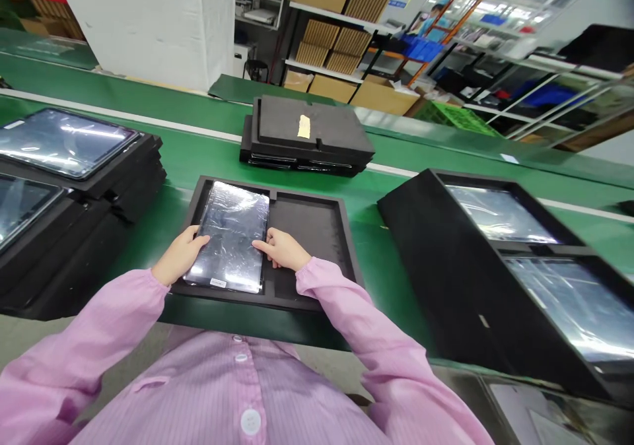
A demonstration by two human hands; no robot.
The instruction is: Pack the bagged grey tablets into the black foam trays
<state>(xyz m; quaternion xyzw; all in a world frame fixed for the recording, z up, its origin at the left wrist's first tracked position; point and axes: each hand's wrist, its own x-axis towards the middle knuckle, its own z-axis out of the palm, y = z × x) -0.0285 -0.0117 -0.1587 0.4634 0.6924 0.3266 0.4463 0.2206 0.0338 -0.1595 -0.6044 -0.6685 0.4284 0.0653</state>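
A dark glossy tablet wrapped in clear film lies in the left slot of a black foam tray on the green bench right in front of me. My left hand grips the tablet's left edge, fingers curled over it. My right hand rests at the tablet's right edge, its fingers pressed on the screen's corner. The tray's right slot holds nothing.
A stack of black foam trays with a yellow tag sits farther back on the bench. At left is a stack of trays with tablets. At right a tilted black tray holds two more tablets. Shelves with cardboard boxes stand behind.
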